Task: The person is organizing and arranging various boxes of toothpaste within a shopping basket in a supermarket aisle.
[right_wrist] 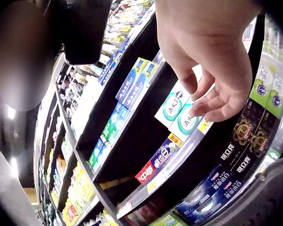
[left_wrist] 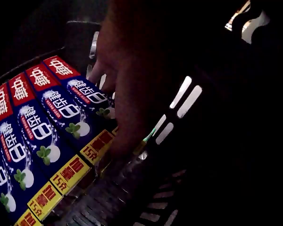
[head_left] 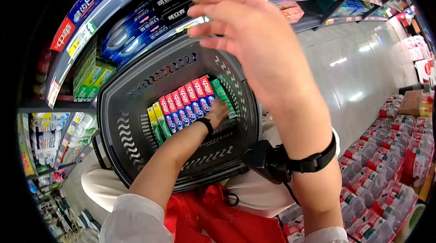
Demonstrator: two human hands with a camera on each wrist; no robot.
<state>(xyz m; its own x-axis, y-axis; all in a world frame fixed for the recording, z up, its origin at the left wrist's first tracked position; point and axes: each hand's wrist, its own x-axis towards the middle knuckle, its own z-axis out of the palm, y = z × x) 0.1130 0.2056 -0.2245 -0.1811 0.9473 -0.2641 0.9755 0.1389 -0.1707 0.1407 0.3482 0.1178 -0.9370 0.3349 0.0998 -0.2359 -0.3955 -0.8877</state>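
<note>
A dark grey plastic basket [head_left: 131,129] sits tipped toward the person. Its walls are stiff and pierced with wavy and straight slots, and its rim is rounded. On its floor lies a tight row of long, glossy cardboard toothpaste boxes [head_left: 188,102], red at the far end and blue toward the near end, with yellow price bands. Two yellow-green boxes [head_left: 156,122] close the row on the left and a green box [head_left: 222,93] closes it on the right, hard against the slotted wall.

The left hand [head_left: 218,112] is down inside the basket at the right end of the row, over the green box. In the left wrist view its fingers [left_wrist: 125,136] run down to the near end of the last blue box. It is too dark to tell whether they grip anything.

The right hand [head_left: 254,38] is raised above the basket's far rim, in front of the shelf [head_left: 113,11]. Its fingers [right_wrist: 226,108] are loosely curved and hold nothing. Flat-faced boxes are packed along the shelf's metal edge.

The basket floor near the row is bare ribbed plastic. To the right is smooth, shiny floor tile [head_left: 359,75], with shrink-wrapped bottle packs [head_left: 390,152] beyond it.
</note>
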